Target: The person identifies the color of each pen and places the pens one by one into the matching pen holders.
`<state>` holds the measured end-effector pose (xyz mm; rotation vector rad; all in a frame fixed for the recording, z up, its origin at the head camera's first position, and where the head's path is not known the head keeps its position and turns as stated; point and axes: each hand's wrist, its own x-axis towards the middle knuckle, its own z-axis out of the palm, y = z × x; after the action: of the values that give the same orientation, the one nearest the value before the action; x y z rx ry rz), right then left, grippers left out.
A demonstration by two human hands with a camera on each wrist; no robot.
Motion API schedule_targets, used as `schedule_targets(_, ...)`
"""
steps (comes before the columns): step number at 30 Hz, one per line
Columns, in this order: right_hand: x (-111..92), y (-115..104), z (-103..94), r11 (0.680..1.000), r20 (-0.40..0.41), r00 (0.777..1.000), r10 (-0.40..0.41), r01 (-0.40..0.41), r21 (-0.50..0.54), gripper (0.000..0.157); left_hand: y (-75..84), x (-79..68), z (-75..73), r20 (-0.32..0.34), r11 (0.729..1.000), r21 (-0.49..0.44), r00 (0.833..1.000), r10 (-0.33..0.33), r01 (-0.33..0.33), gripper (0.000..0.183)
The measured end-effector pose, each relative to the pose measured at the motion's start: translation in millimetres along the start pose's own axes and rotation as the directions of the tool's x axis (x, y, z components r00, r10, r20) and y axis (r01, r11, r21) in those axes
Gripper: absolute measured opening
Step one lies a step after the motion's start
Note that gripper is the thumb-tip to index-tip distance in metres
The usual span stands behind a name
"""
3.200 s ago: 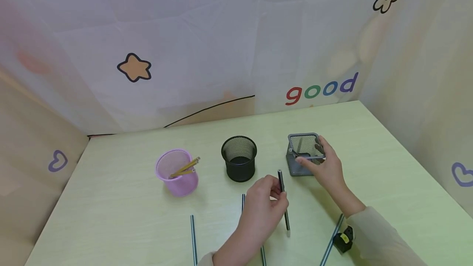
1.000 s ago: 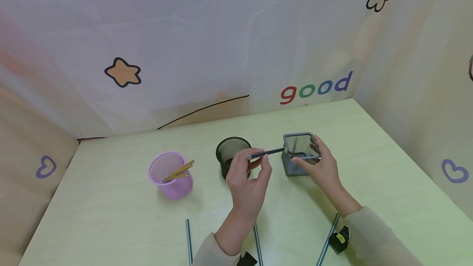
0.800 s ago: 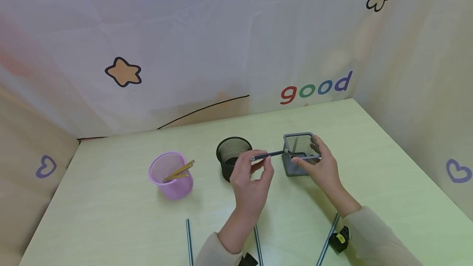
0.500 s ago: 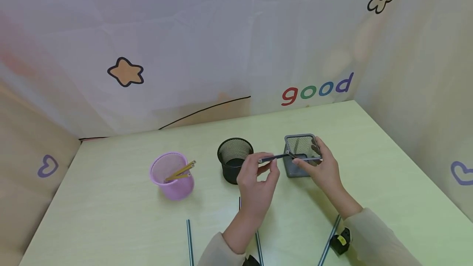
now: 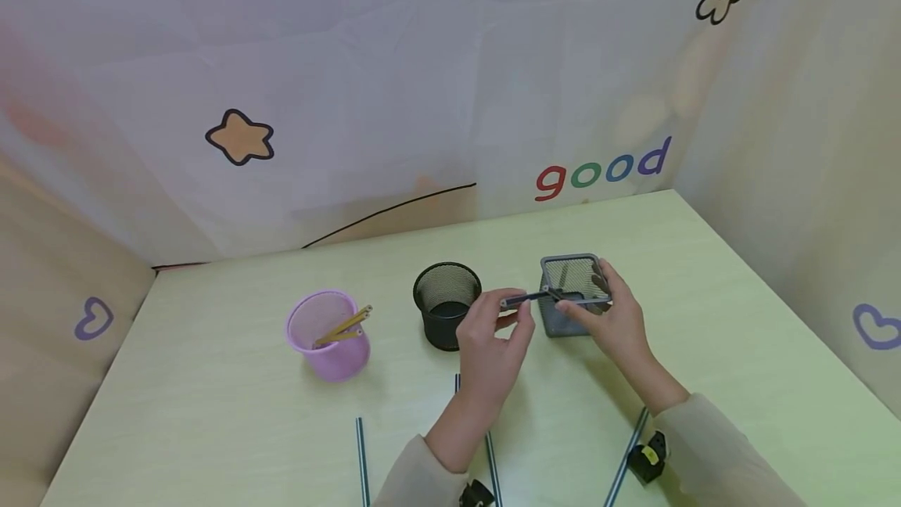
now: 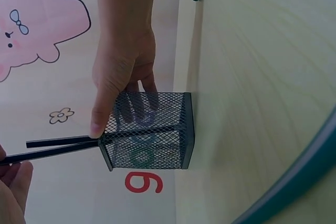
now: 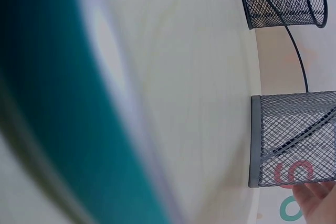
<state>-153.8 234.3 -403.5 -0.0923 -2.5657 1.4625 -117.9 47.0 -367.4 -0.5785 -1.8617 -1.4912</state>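
A: Setting?

B: Printed cloth backdrop (image 5: 394, 100) across the top, pale wood tabletop (image 5: 211, 413) below.

A: Main item?

B: Black pencil (image 5: 535, 295), right of centre in the head frame, near level. Far end reaches the rim of the grey square mesh pen holder (image 5: 563, 325); inside or just against it, can't tell.

A: Left hand?

B: Left hand (image 5: 490, 350), lower centre, thumb and fingertips pinching the pencil toward one end. Probably leaves the other end free at the holder's mouth.

A: Right?

B: Right hand (image 5: 621, 325), partly curled, thumb on the rim, fingers round the right wall. Likely steadying a light holder. Second black pencil (image 6: 58, 142) sits slanted in it, end poking out; looks too long to lie inside.

A: Further out?

B: Black round mesh pen holder (image 5: 445, 331) near centre, partly behind the left hand. Purple pen holder (image 5: 341, 358) left of that, yellow pencils (image 5: 343, 327) leaning on its right rim, presumably top-heavy. Teal sticks (image 5: 362, 460), maybe pencils, along the bottom.
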Motion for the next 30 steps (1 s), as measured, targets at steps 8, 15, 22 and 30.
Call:
schedule_targets(8, 0, -2, -3.5, 1.0, 0.009, 1.0, 0.008, -0.008, -0.015, 0.093, -4.5, 1.9, 2.3, 0.052, 0.999, 0.036, 0.998, -0.042, 0.04, 0.009)
schedule_targets(15, -1, -2, -2.6, 1.0, 0.012, 1.0, 0.021, -0.02, -0.019, 0.093, -8.3, 3.7, 3.6, 0.105, 0.997, 0.065, 0.994, -0.042, 0.035, 0.009)
schedule_targets(22, -3, 0, -1.2, 0.999, 0.018, 1.0, 0.019, -0.018, -0.039, 0.095, -11.3, 2.9, 3.6, 0.155, 0.992, 0.075, 0.982, -0.109, 0.098, 0.01)
schedule_targets(30, -2, -2, -0.9, 0.999, 0.01, 1.0, 0.022, -0.022, -0.032, 0.094, -17.1, 4.6, 7.4, 0.153, 0.995, 0.098, 0.988, -0.009, -0.006, 0.008)
